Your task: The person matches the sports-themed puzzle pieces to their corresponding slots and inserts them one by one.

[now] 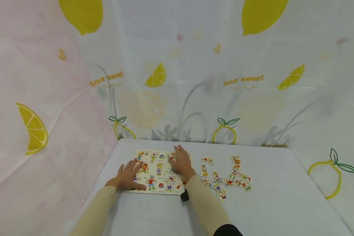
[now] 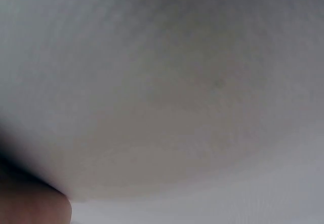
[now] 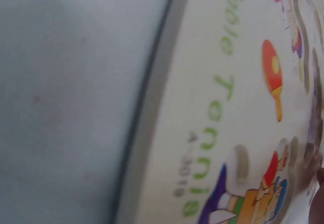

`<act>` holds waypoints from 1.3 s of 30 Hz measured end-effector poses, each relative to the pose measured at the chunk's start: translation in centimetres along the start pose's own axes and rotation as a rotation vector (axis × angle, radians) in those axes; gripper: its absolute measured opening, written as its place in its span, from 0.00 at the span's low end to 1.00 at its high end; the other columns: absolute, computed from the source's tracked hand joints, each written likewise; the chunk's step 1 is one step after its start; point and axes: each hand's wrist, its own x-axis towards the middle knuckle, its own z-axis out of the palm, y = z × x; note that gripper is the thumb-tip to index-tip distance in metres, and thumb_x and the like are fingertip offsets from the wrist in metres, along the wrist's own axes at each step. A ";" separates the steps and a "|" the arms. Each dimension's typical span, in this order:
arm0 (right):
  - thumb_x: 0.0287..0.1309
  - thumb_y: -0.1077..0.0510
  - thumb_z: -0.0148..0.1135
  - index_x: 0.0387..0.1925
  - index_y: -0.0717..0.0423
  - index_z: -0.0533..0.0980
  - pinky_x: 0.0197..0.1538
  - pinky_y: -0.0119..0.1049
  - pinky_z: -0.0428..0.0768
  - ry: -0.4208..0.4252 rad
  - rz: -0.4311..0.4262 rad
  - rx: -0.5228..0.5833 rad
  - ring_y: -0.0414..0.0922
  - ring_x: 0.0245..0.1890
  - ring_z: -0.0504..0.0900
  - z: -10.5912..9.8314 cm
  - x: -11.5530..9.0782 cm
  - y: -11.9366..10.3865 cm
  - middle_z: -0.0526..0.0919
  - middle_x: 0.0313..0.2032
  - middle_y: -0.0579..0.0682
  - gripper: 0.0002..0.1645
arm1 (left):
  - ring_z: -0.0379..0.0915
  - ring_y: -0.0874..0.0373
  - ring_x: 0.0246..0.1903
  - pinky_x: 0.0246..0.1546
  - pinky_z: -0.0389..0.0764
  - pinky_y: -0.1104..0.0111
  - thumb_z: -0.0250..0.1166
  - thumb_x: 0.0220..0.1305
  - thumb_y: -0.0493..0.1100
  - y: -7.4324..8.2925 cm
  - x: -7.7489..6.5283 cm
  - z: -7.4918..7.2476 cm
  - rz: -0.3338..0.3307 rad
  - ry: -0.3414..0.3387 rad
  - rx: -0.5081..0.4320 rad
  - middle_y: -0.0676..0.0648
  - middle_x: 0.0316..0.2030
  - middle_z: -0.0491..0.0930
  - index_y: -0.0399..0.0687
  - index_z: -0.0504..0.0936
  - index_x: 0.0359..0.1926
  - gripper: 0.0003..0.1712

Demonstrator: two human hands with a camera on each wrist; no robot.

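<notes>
A flat puzzle board (image 1: 162,178) with colourful sports figures lies on the white table. My left hand (image 1: 128,176) rests with fingers spread on the board's left side. Over the upper right part of the board, my right hand (image 1: 183,162) lies with fingers extended, its thumb beside a printed figure (image 1: 171,157). Whether a loose piece sits under that palm is hidden. Close up in the right wrist view, the board's edge carries the words "Table Tennis", a red bat (image 3: 272,69) and a figure (image 3: 263,198). Only blurred white surface and a bit of skin (image 2: 35,206) appear in the left wrist view.
Several loose cut-out figure pieces (image 1: 230,180) lie to the right of the board, some touching or overlapping. A small black object (image 1: 184,196) shows beside the right sleeve. Lemon-printed cloth (image 1: 191,98) hangs behind the table (image 1: 277,196).
</notes>
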 end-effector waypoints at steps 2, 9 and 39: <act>0.66 0.43 0.59 0.74 0.53 0.58 0.67 0.58 0.68 0.008 -0.009 -0.046 0.60 0.68 0.68 0.2 -0.2 0.4 0.58 0.74 0.59 0.42 | 0.32 0.31 0.76 0.69 0.32 0.33 0.67 0.42 0.80 0.2 -0.1 0.1 -0.001 -0.003 0.000 0.33 0.78 0.37 0.48 0.47 0.79 0.73; 0.66 0.30 0.49 0.78 0.43 0.49 0.72 0.58 0.57 0.057 -0.063 -0.199 0.58 0.73 0.59 0.0 -0.6 1.1 0.47 0.78 0.57 0.47 | 0.29 0.32 0.76 0.69 0.28 0.35 0.67 0.42 0.80 0.2 -0.2 0.2 0.009 0.008 -0.032 0.34 0.78 0.34 0.49 0.46 0.79 0.73; 0.62 0.29 0.53 0.79 0.45 0.46 0.74 0.64 0.43 0.059 0.102 -0.183 0.62 0.76 0.49 -5.2 -2.8 7.9 0.36 0.78 0.62 0.53 | 0.30 0.33 0.76 0.70 0.26 0.36 0.66 0.39 0.82 -0.9 0.4 1.1 0.016 0.049 -0.028 0.35 0.78 0.35 0.50 0.46 0.79 0.75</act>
